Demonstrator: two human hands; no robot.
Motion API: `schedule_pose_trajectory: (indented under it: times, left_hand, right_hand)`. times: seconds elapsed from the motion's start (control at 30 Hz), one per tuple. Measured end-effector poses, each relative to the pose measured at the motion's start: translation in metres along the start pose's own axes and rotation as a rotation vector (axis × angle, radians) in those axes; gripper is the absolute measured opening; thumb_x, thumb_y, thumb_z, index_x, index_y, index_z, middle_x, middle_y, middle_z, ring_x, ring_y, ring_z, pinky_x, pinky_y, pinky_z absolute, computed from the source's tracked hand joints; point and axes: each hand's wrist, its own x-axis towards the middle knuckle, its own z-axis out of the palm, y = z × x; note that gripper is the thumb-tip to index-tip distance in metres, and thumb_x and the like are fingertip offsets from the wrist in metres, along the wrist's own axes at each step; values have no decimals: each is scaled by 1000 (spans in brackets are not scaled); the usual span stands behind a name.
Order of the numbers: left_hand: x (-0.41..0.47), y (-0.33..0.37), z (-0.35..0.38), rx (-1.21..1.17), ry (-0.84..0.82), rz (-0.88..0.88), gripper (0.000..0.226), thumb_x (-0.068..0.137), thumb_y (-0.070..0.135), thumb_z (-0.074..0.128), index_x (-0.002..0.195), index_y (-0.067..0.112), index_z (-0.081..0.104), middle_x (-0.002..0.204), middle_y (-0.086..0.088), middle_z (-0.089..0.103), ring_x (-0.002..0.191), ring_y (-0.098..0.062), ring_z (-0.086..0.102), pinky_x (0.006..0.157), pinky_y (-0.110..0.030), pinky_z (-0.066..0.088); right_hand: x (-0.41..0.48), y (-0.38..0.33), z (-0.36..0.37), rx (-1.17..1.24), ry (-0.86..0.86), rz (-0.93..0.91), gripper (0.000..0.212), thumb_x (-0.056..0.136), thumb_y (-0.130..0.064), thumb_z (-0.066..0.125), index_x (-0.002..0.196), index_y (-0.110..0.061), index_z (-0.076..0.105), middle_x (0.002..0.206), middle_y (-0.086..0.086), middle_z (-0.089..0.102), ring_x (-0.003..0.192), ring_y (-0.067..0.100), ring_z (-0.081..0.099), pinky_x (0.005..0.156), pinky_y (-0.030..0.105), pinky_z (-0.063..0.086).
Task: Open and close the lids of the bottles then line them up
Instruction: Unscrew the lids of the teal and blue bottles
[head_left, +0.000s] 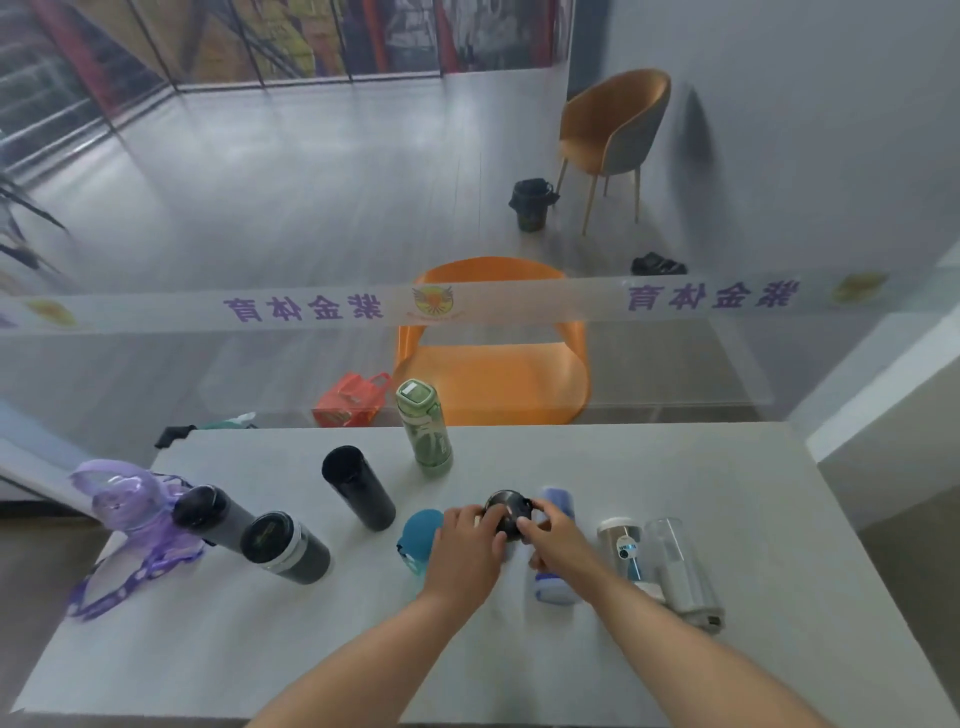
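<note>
Both hands grip 1 dark bottle (511, 527) in the middle of the bench (260, 649). The left hand (467, 545) wraps its side, and the right hand (550, 535) pinches its lid (505, 505). A blue bottle (423, 530) stands just left of the left hand. The other bottles (358, 488) look closed but scattered, so I think most of the lining up is left to do.

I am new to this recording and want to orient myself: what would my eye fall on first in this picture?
First, the left hand and the right hand gripping a black round bottle top at the middle of the grey table. Next, the bright orange plastic chair behind the table, and the translucent purple bottle with a strap at the table's left edge.
</note>
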Motion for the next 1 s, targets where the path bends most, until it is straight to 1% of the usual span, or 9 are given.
schedule_pose_trajectory:
  times: [0.13,0.27,0.37,0.43,0.57,0.67,0.77,0.87,1.0]
  left_hand:
    - [17,-1,-12,253,-69,67,32,97,34,40,128,27,45,144,-2,41,127,-29,36,97,-40,39]
    - [16,3,-14,306,-83,129,34,96,34,40,126,21,47,141,-4,43,125,-32,38,97,-42,40]
    - [9,8,-8,252,-13,305,25,89,25,48,112,19,57,123,-3,56,107,-30,51,84,-39,48]
    - [0,8,9,206,-43,403,20,88,24,48,104,19,60,107,-2,60,94,-27,55,77,-38,49]
    - [-28,0,55,-4,-303,80,31,95,35,45,123,25,51,122,1,56,111,-23,51,87,-34,44]
    - [-37,-3,88,-180,-404,-186,46,96,37,49,139,31,37,137,1,49,125,-20,44,99,-35,43]
    - [-34,4,112,-355,-433,-301,55,95,34,54,144,34,30,143,2,46,130,-19,43,101,-33,41]
    - [-25,13,131,-476,-419,-337,52,94,30,56,141,33,34,132,1,56,111,-18,56,92,-32,48]
    - [-25,16,138,-562,-324,-406,43,96,31,52,137,33,38,123,1,59,97,-15,59,83,-30,50]
  right_hand:
    - [3,-14,0,-31,-38,-9,42,102,-28,53,142,-17,47,97,3,67,63,20,58,57,28,44]
    - [5,-9,-8,-76,27,-6,40,102,-25,52,140,-16,51,103,6,63,69,21,60,58,27,50]
    - [7,11,-19,-175,129,13,38,98,-15,52,136,-12,55,102,11,65,78,24,61,78,41,60]
    - [6,29,-24,-247,146,27,41,96,-11,55,137,-10,54,105,15,67,85,27,62,90,48,56]
    - [-1,64,-25,-379,43,44,66,91,-14,62,152,-16,38,140,10,52,112,34,63,96,45,53]
    - [1,83,-22,-445,-9,51,79,90,-19,60,158,-25,22,149,9,41,119,36,61,94,45,53]
    - [10,97,-20,-464,-9,75,80,91,-17,54,158,-36,14,138,8,52,103,30,66,87,44,57]
    - [19,106,-16,-435,-38,125,84,89,-14,48,153,-50,8,111,9,63,85,33,69,78,45,60]
    - [22,109,-16,-390,-35,123,85,90,-10,47,152,-55,10,110,10,62,75,30,67,72,43,60]
